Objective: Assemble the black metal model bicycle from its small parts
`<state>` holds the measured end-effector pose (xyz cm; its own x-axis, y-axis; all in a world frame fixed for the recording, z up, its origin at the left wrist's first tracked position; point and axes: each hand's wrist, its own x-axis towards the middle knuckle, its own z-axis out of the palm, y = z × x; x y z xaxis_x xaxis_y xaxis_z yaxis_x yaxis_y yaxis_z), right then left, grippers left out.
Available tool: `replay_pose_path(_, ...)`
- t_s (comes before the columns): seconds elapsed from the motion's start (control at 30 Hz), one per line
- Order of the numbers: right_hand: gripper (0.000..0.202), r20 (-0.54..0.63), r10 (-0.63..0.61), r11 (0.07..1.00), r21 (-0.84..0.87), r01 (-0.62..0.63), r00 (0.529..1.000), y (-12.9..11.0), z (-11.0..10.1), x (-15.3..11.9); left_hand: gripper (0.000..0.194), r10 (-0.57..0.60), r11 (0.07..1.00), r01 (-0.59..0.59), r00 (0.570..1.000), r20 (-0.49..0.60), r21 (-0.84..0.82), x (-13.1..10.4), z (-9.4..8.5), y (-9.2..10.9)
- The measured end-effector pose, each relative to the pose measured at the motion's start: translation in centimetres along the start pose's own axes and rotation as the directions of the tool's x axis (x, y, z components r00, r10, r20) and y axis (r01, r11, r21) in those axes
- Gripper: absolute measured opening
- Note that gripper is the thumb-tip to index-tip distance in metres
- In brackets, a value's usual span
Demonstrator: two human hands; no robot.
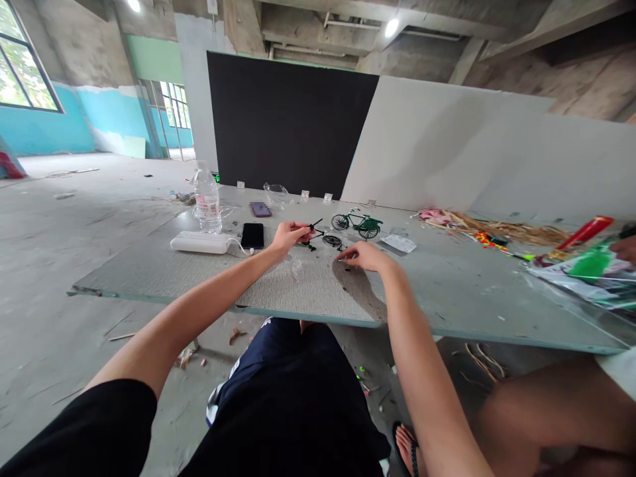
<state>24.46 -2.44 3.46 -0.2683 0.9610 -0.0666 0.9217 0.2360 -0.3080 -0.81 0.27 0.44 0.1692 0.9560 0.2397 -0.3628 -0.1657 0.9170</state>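
My left hand (291, 237) pinches a thin dark green model bicycle frame part (315, 226) between thumb and fingers, held just above the table. Low over the tabletop, my right hand (366, 256) has its fingertips drawn together by some tiny dark pieces; what they grip, if anything, is too small to make out. Between the hands lie small black wheels (332, 240), flat on the table. Another little dark part (312, 248) rests below my left fingers. Behind my right hand stands an assembled green model bicycle (371, 224).
Left on the table (199, 281) are a water bottle (207, 202), a white power strip (199, 243) and a phone (253, 235). A paper slip (399, 243) lies right. Farther right, another person's hand (625, 249) is by plastic packaging (591, 268). A black panel (293, 126) stands behind.
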Motion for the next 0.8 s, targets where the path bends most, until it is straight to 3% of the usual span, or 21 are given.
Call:
replay_pose_path(0.37, 0.023, -0.035, -0.055, 0.997, -0.055, 0.053, 0.998, 0.05, 0.22, 0.28, 0.01, 0.01, 1.0, -0.01, 1.0, 0.008, 0.005, 0.14, -0.08, -0.2)
replay_pose_path(0.8, 0.023, -0.019, -0.033, 0.998, -0.057, 0.032, 0.999, -0.52, 0.1, 0.03, 0.012, 0.009, 1.0, -0.01, 1.0, 0.01, 0.015, 0.19, -0.09, -0.3)
